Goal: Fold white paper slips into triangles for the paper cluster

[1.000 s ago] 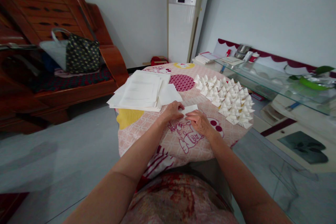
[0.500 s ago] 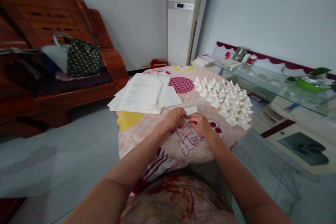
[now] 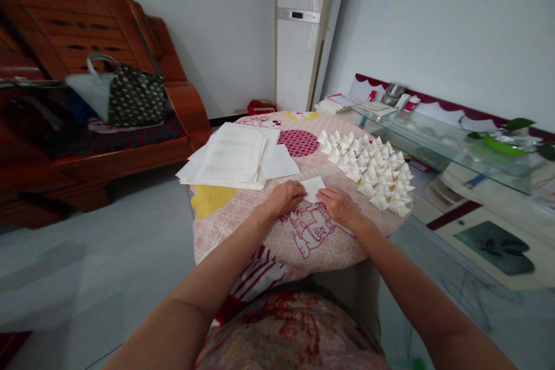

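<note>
A small folded sheet of white paper lies on the patterned tablecloth before me, its surface mostly showing. My left hand has its fingers bent together at the paper's left edge. On the opposite side, my right hand grips the right edge with its fingertips. Just beyond to the right stand several rows of small pointed folded-paper pieces. To the left rests a pile of white paper sheets, with loose sheets sticking out at its sides.
A glass-topped stand runs close along the table's right side, carrying cups and a plant. At the left is a wooden bench with a dark patterned bag. A tall white cabinet-like unit stands behind.
Both hands have moved apart, my right one shifting to the right and slightly down. More of the paper between them now shows.
</note>
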Demonstrator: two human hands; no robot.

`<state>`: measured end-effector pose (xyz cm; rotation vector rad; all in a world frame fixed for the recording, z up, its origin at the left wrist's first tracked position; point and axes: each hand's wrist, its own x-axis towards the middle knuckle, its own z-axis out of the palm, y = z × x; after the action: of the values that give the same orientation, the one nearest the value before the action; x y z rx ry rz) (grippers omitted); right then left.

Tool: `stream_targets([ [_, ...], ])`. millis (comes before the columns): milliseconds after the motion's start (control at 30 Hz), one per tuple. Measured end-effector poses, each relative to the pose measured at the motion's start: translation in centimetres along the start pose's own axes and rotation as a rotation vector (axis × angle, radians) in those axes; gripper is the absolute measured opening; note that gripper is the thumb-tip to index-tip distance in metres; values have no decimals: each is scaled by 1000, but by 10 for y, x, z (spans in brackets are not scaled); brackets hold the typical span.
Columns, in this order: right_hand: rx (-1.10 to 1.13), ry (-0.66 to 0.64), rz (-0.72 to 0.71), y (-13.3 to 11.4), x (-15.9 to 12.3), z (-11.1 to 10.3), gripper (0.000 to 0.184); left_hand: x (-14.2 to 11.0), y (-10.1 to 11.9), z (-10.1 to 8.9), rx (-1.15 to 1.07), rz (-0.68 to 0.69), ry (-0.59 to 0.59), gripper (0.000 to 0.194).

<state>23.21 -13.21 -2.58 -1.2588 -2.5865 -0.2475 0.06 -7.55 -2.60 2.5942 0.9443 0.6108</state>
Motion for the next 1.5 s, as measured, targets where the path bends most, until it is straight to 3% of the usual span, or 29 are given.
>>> stream_targets([
  [233, -2, 30, 33, 6, 8, 7, 23, 1, 1, -2, 38, 29, -10, 21],
  [433, 20, 9, 31, -13, 6, 0, 21, 3, -1, 4, 42, 18, 4, 27],
  [633, 462, 96, 151, -3, 6, -3, 18, -1, -2, 4, -20, 62, 48, 18],
  [800, 722, 52, 287, 16, 14, -11, 13, -2, -3, 4, -57, 88, 51, 15],
  [1200, 558, 46, 565, 2, 44, -5, 17, -5, -5, -1, -154, 143, -13, 19],
  [1500, 412, 13, 579, -2, 47, -2, 15, -8, 0, -3, -191, 118, -22, 19],
])
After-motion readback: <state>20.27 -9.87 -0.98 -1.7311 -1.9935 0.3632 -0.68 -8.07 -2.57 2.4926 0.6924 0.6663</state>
